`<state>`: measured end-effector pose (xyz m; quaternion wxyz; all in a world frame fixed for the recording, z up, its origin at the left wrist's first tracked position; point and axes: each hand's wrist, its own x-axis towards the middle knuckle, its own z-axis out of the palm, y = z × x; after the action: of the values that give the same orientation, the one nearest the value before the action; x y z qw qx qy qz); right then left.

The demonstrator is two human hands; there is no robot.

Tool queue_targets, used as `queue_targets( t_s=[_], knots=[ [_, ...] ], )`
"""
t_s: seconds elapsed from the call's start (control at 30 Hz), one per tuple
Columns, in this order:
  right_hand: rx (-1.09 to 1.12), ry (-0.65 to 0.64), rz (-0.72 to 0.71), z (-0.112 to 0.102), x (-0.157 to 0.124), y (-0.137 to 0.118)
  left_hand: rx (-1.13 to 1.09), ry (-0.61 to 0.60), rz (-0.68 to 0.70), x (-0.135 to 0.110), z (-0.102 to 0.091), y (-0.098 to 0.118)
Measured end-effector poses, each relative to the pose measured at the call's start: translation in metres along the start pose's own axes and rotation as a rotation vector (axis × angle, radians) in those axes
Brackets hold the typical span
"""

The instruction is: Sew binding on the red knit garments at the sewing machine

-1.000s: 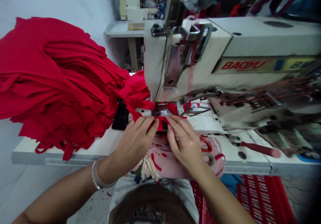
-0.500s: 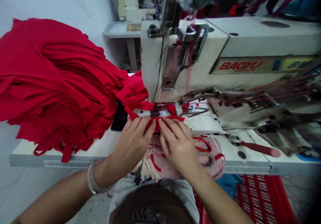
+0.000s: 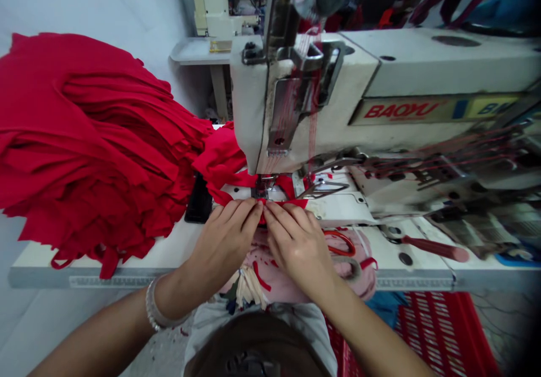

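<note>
Just in front of the presser foot [image 3: 265, 184], my left hand [image 3: 230, 231] and my right hand [image 3: 296, 242] pinch a narrow piece of red fabric [image 3: 301, 203]. Their fingertips nearly meet on it, and the fingers hide most of the piece. The sewing machine [image 3: 253, 106] rises above, with red threads running down to its needle area. More red cloth [image 3: 224, 151] loops from behind the foot toward the left, beside a large pile of red fabric pieces [image 3: 93, 151].
Right of my hands lie orange-handled scissors [image 3: 344, 243], partly covered, and a red-handled tool [image 3: 435, 249]. A black flat object [image 3: 198, 199] sits by the pile. Below the table edge stands a red plastic basket [image 3: 448, 332]. Another machine [image 3: 228, 5] is behind.
My fingertips have drawn closer together on the red fabric at the foot. The whole view has shifted slightly; the pile and tools look otherwise the same.
</note>
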<state>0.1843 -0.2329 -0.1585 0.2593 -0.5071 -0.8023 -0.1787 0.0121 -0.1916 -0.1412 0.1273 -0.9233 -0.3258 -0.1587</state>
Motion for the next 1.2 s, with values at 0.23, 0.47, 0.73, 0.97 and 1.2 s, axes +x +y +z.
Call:
queue_targets(
  t_s=[0.23,0.47,0.73,0.97,1.2],
  knots=[
    [0.023,0.000,0.013,0.001,0.002,0.005,0.024,0.005,-0.012,0.004,0.003,0.001],
    [0.066,-0.028,0.022,0.005,0.012,0.012,0.006,0.028,-0.017,0.008,0.006,0.000],
    [0.172,0.028,0.064,0.012,0.016,0.016,-0.014,0.088,0.011,0.010,0.007,-0.004],
    [0.291,-0.008,0.115,0.014,0.015,0.022,-0.069,0.125,0.035,0.013,0.009,-0.014],
    [0.342,-0.008,0.128,0.013,0.012,0.028,-0.054,0.119,0.056,0.012,0.008,-0.018]
  ],
)
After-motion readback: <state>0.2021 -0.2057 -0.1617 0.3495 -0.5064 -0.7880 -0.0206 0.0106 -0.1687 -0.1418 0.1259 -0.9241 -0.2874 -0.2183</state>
